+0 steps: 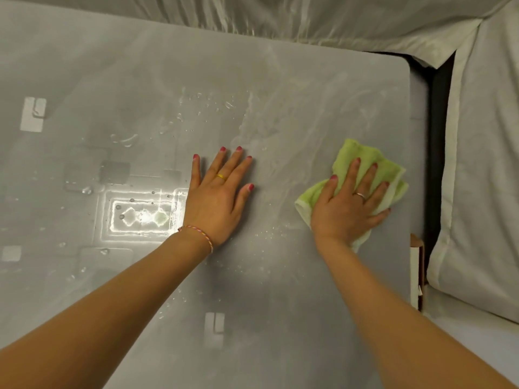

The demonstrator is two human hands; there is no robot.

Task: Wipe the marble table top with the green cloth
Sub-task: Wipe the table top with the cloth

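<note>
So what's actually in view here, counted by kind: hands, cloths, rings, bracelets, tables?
Hands: 2, the left hand flat on the table and the right hand pressing the cloth
Green cloth: 1
Rings: 2, a gold ring and a silver ring
Bracelet: 1
Marble table top: 1
Total: 7

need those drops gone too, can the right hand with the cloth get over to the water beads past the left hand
Probably yes. The right hand presses the green cloth flat; the water beads lie on bare marble table top. Only the left hand, resting flat, partly blocks a straight sweep.
</note>
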